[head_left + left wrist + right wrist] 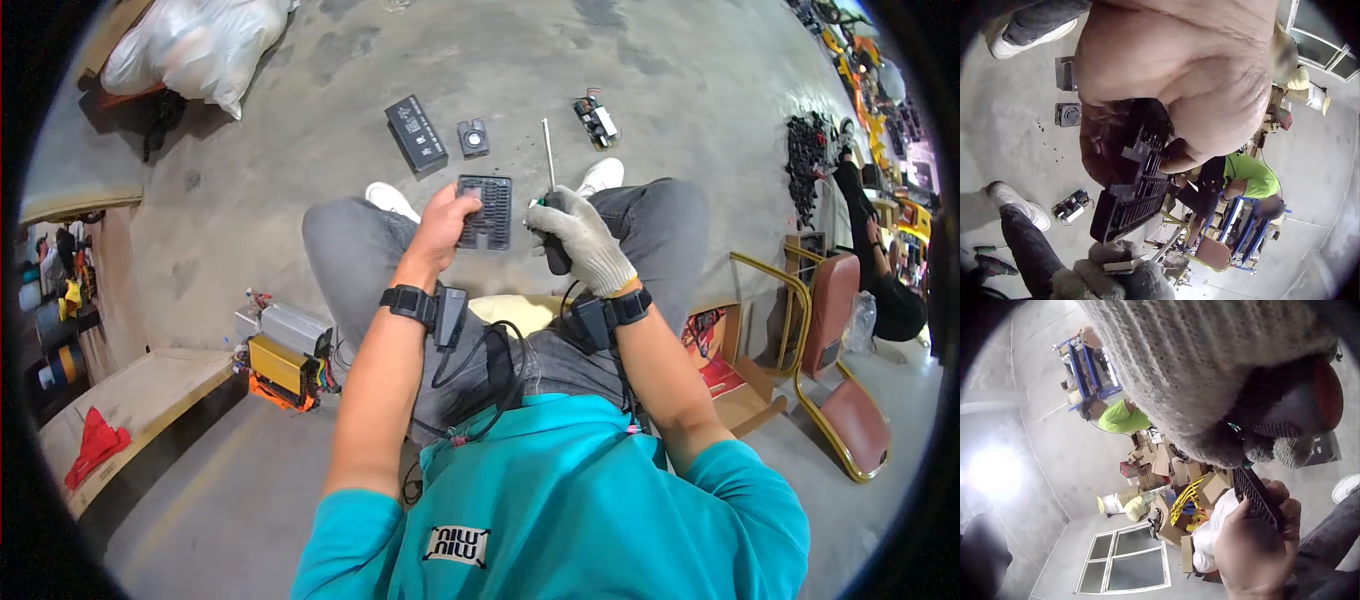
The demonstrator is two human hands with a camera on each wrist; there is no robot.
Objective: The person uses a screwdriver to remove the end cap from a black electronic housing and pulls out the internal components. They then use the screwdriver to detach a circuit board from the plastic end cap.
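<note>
My bare left hand (435, 232) grips a black slotted plastic panel (498, 212) by its left edge, thumb on its face. In the left wrist view, rows of slots line this panel (1138, 197). My right hand (590, 240), in a knitted grey-white glove, holds a screwdriver (557, 257) by its dark handle, its metal shaft pointing away from me. At the gloved fingertips shows a small green and white piece, partly hidden by the fingers. Beyond the hands on the floor lie a black box (416, 135) with pale lettering, a small square fan (473, 139) and a circuit board (598, 122).
A silver and yellow device (283, 350) stands on the floor at left, near a bench (165, 385) with a red cloth (96, 447). At right are an open cardboard box (755, 392) and a chair (855, 420). A white plastic bag (190, 50) lies far left.
</note>
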